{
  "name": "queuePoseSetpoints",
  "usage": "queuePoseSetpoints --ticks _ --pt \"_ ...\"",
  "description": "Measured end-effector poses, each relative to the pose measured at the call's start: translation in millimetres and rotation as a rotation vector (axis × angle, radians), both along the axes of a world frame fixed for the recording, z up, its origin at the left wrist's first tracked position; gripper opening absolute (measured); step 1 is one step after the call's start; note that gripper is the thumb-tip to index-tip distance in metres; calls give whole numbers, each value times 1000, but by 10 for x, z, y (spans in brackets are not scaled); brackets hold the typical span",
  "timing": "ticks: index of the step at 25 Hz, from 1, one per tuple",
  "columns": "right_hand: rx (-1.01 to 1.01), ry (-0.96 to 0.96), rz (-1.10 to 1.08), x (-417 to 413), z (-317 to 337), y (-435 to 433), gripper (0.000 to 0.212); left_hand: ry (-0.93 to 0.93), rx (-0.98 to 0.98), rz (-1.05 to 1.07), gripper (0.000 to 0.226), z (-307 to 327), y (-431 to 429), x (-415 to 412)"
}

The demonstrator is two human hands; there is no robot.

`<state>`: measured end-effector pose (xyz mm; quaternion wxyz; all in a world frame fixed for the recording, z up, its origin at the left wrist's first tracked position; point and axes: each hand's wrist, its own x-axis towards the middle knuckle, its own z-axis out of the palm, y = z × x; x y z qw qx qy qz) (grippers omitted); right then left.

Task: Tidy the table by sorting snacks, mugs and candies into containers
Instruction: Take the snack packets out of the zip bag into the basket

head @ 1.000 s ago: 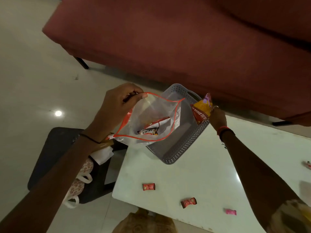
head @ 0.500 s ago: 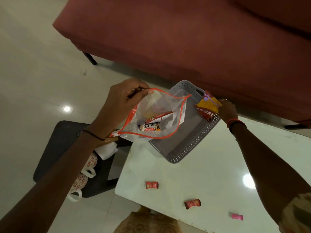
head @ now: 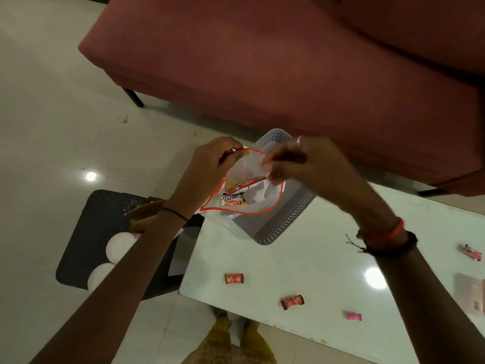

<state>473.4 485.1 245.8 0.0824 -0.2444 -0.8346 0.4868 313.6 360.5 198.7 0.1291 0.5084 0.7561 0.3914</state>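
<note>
My left hand (head: 207,164) pinches the left rim of a clear plastic bag with a red edge (head: 252,203), held above the table's far left corner. My right hand (head: 296,158) is at the bag's mouth, fingers closed on the top of a red and yellow snack packet (head: 245,183) that is going inside. A salted-nuts packet (head: 232,200) lies inside the bag. Under the bag sits a grey perforated basket (head: 286,222). Loose candies lie on the white table (head: 301,261): two red ones (head: 234,279) (head: 292,302), a pink one (head: 353,316).
A dark stool (head: 105,222) left of the table holds two white mugs (head: 120,245) (head: 101,275). A red sofa (head: 288,61) stands behind the table. Another red candy (head: 471,252) and a pale packet (head: 471,294) lie at the table's right edge.
My right hand has carried the red and yellow snack packet from beside the basket leftward into the mouth of the bag. The view has shifted, showing the scene closer.
</note>
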Motion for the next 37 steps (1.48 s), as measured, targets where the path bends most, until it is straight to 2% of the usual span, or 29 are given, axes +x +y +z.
queuePoseSetpoints --ticks 2,5,8,10,13,15,17,19,21,23,27,29,30,32,34,35,37 --pt "143 -221 228 -187 -167 -317 18 -5 11 -23 16 48 -5 91" --pt "476 -370 249 -455 -697 -629 16 21 26 -106 14 101 -50 246" --pt "524 -739 419 -448 -1056 -563 27 21 54 -172 18 169 -105 391" --pt "616 -855 431 -336 -1242 -490 31 3 76 -184 20 212 -108 416" --pt "708 -909 408 -230 -1368 -473 33 35 80 -210 18 230 -93 424" --pt "865 -819 355 -207 -1344 -530 26 61 58 -233 18 220 -95 439" --pt "930 -772 322 -248 -1184 -566 19 56 32 -238 19 197 -95 423" --pt "912 -696 302 -253 -986 -628 12 20 30 -214 18 199 -95 384" --pt "912 -575 284 -250 -740 -688 21 -15 36 -176 18 205 -96 298" --pt "848 -591 331 -257 -467 -729 40 -31 15 -132 17 212 -92 152" --pt "817 -477 237 -149 237 -832 39 -29 -123 -124 19 254 -112 -235" --pt "667 -396 166 -86 595 -766 36 -52 -173 -125 10 315 -76 -411" --pt "509 -343 104 -60 757 -705 32 -72 -200 -136 6 359 -62 -473" --pt "104 -132 -42 -11 1043 -510 18 -168 -251 -143 21 380 -44 -581" --pt "-128 66 -228 64 1118 -200 8 -297 -174 -77 24 398 -102 -602" --pt "-136 104 -315 91 1076 -11 13 -278 -114 -32 27 409 -135 -609" --pt "-30 91 -461 96 849 362 21 -201 -87 -4 22 426 -168 -638"
